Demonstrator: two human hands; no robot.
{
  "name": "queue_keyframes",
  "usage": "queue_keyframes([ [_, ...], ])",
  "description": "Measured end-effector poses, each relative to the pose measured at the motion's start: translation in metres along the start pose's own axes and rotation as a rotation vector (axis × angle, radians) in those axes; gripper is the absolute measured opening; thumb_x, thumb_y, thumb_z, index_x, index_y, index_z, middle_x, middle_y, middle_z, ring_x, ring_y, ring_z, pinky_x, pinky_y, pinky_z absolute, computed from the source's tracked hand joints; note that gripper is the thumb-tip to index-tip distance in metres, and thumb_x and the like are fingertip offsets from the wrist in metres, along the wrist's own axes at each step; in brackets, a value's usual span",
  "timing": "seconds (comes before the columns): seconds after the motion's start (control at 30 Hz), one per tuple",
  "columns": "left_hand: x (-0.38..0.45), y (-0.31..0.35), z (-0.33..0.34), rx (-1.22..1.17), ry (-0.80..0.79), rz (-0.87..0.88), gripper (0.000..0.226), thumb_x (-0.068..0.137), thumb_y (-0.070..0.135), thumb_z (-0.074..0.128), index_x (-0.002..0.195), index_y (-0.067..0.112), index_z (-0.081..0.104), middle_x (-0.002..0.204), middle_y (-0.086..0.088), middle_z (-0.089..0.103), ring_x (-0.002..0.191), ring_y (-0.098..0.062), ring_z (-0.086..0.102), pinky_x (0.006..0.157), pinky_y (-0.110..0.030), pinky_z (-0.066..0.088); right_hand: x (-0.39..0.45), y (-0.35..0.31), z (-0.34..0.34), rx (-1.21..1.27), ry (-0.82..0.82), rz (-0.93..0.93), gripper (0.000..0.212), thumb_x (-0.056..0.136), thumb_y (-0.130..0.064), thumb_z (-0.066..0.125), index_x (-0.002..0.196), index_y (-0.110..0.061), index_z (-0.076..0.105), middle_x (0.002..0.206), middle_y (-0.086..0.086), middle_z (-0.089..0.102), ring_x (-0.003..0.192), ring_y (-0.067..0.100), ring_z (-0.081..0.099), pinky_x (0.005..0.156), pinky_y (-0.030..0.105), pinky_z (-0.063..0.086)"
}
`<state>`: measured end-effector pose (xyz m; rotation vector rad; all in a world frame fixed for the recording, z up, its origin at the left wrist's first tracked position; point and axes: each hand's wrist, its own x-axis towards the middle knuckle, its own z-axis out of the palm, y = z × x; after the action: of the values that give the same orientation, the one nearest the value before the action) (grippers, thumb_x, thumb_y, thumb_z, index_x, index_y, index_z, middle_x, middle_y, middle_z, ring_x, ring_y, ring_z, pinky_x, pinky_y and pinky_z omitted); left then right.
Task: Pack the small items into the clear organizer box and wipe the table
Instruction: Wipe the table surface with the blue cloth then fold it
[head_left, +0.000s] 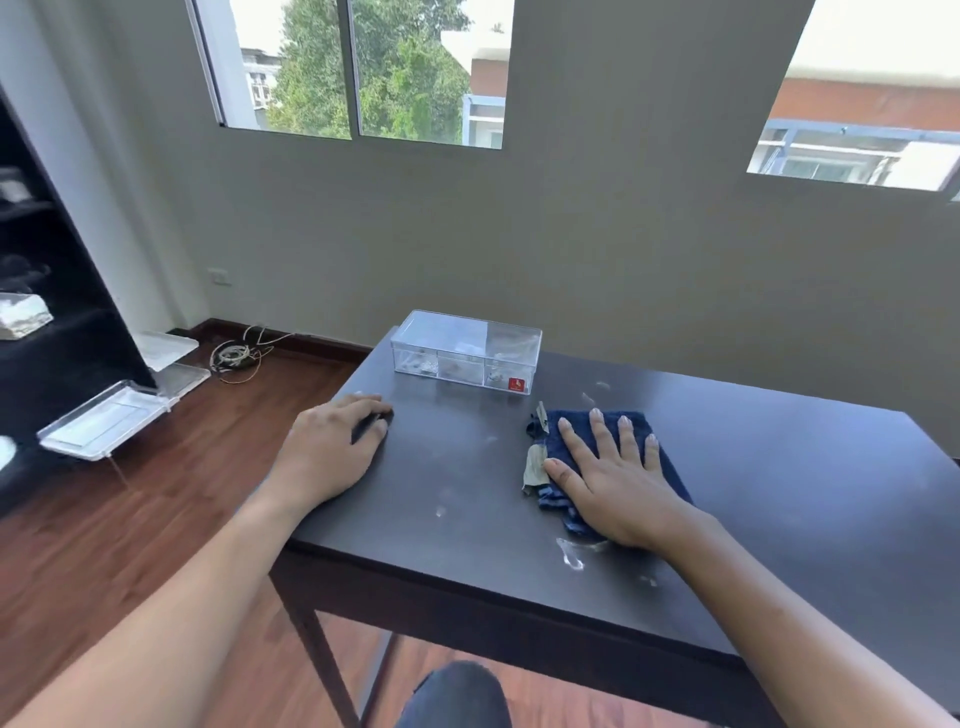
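Blue cloth (618, 457), one clear box (465, 358), two hands

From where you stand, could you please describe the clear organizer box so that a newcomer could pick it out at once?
Find the dark table by the wall under the windows. At its far edge, beyond the right hand pressing flat on a blue cloth, sits the clear organizer box. It is the only see-through thing on the table, lidded, divided into compartments, with a small red sticker on its front right corner.

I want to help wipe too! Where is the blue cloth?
In the head view, the blue cloth lies on the dark table, right of centre, under the right hand, just in front of the clear organizer box.
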<state>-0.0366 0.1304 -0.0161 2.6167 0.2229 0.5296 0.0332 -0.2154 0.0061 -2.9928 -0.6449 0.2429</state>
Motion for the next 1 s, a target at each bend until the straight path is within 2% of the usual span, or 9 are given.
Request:
queue_keyframes([
  [0.37,-0.003,0.006,0.001,-0.032,0.038,-0.04,0.028,0.098,0.032,0.057,0.121,0.03,0.071,0.135,0.011,0.064,0.127,-0.014,0.058,0.108,-0.031,0.043,0.027,-0.134,0.01,0.009,0.011,-0.234,0.066,0.1,-0.069,0.008,0.159,-0.045,-0.007,0.169,0.012,-0.018,0.152,0.043,-0.023,0.118,0.063,-0.016],
  [0.57,-0.006,0.004,-0.003,-0.066,0.022,-0.032,0.024,0.097,0.03,0.061,0.117,0.029,0.074,0.133,0.011,0.066,0.128,-0.009,0.057,0.105,-0.021,0.038,0.012,-0.101,0.012,0.068,0.027,-0.225,0.068,0.098,-0.073,0.011,0.159,-0.047,-0.004,0.168,0.007,-0.021,0.154,0.026,-0.022,0.124,0.048,-0.013],
  [0.7,-0.005,0.004,-0.003,-0.105,0.036,-0.043,0.021,0.094,0.029,0.064,0.112,0.029,0.075,0.129,0.012,0.067,0.125,-0.009,0.058,0.105,-0.022,0.039,0.0,-0.076,0.012,0.088,0.063,-0.128,0.071,0.097,-0.074,0.011,0.16,-0.044,-0.003,0.169,0.006,-0.02,0.154,0.023,-0.022,0.124,0.046,-0.013],
  [0.77,-0.005,0.008,-0.003,-0.1,0.017,-0.05,0.022,0.093,0.032,0.066,0.113,0.031,0.075,0.131,0.013,0.066,0.125,-0.009,0.058,0.106,-0.025,0.041,0.002,-0.076,0.012,0.088,0.081,-0.072,0.073,0.096,-0.075,0.009,0.16,-0.043,-0.003,0.169,0.007,-0.017,0.155,0.026,-0.02,0.124,0.049,-0.012],
  [0.87,-0.005,0.014,-0.004,-0.115,-0.018,-0.065,0.024,0.09,0.035,0.069,0.113,0.033,0.074,0.133,0.017,0.063,0.122,-0.006,0.058,0.101,-0.022,0.04,0.013,-0.097,0.009,0.064,0.078,0.006,0.071,0.096,-0.075,0.007,0.159,-0.045,-0.005,0.169,0.017,-0.013,0.154,0.04,-0.016,0.121,0.06,-0.011],
  [1.0,-0.004,0.017,-0.004,-0.161,-0.04,-0.051,0.028,0.095,0.022,0.058,0.116,0.031,0.075,0.133,0.017,0.064,0.126,-0.004,0.055,0.104,-0.019,0.035,0.014,-0.14,0.013,0.048,0.075,-0.012,0.064,0.099,-0.069,0.008,0.158,-0.047,-0.007,0.165,0.027,-0.014,0.149,0.053,-0.017,0.114,0.071,-0.013],
])
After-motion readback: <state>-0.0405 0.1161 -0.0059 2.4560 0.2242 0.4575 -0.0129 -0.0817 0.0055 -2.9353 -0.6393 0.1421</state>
